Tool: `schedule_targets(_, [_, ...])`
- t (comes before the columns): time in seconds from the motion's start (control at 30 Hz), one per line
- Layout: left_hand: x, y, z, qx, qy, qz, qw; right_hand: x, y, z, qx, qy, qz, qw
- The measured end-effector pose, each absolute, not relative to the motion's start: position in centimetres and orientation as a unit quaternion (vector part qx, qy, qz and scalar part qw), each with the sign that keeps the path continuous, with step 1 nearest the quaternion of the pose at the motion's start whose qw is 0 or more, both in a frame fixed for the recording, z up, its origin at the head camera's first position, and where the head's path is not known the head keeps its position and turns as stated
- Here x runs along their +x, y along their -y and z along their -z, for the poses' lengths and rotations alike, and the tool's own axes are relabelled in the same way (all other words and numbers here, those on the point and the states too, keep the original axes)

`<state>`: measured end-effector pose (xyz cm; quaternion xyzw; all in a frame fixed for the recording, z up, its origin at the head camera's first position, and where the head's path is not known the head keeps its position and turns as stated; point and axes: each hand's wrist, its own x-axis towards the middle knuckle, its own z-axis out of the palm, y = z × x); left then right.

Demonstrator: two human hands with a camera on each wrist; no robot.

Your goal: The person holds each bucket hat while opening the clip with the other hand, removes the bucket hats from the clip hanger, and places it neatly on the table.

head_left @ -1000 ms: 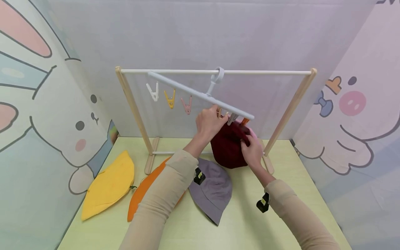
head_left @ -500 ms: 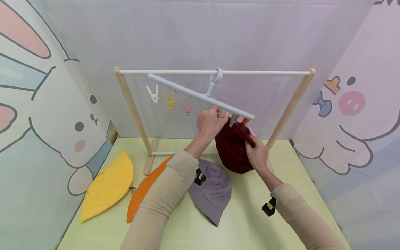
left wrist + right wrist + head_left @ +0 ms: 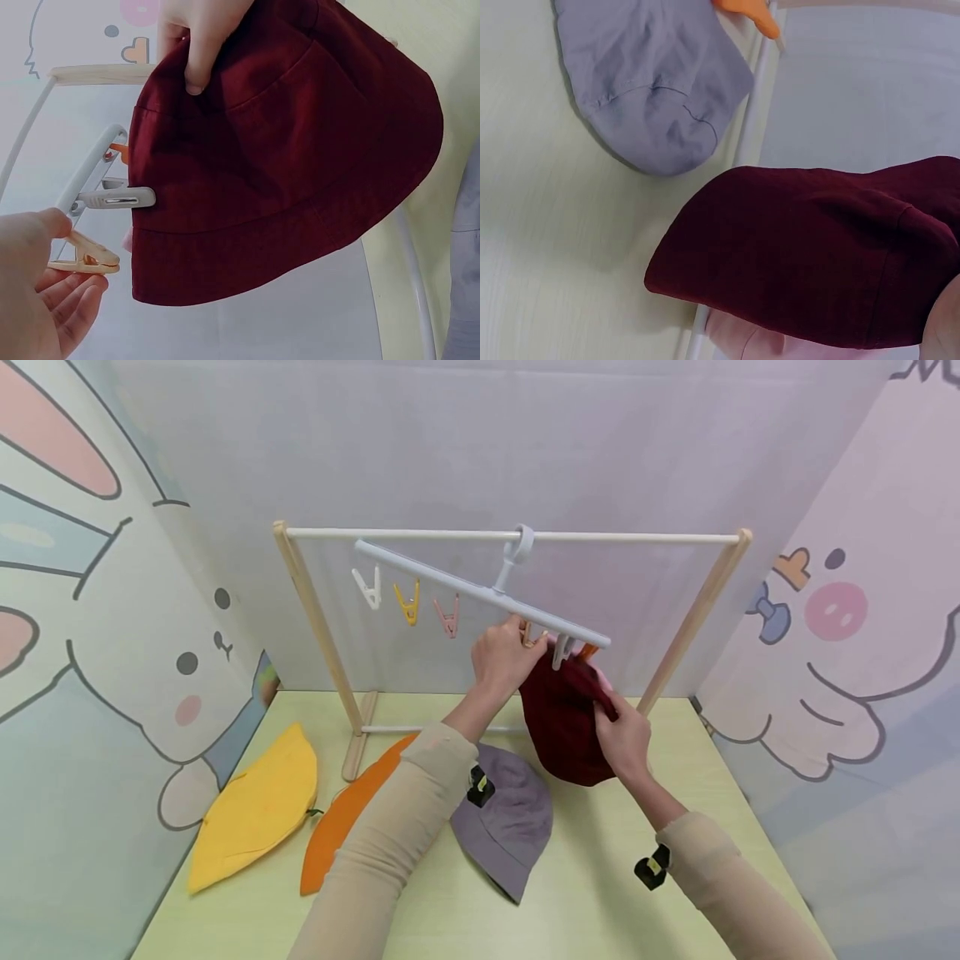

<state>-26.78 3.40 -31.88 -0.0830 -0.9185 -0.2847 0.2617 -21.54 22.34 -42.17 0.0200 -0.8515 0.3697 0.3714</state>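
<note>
Burgundy hat (image 3: 562, 735) hangs at right from the grey clip (image 3: 124, 198), its cloth pinched by my right hand (image 3: 624, 735), pink hat (image 3: 769, 342) behind. My left hand (image 3: 501, 653) pinches the beige clip (image 3: 88, 256), not yet attached. I judge hanging part done: yellow hat (image 3: 258, 810), orange hat (image 3: 348, 814) and grey hat (image 3: 510, 814) lie unclipped, nearer.

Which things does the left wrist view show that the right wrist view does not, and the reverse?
Only the left wrist view shows the left hand pinching a beige clip, plus a grey clip and an orange clip. Only the right wrist view shows part of an orange hat. Both show the dark red hat, the right hand and part of the grey hat.
</note>
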Motion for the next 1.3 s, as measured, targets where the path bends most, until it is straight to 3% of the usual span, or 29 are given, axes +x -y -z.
schedule_targets(1.3, [-26.7,-2.6,32.6,-0.084,0.912,0.312,0.25,-19.3,-21.8,41.6,0.043,0.855,-0.37,0.361])
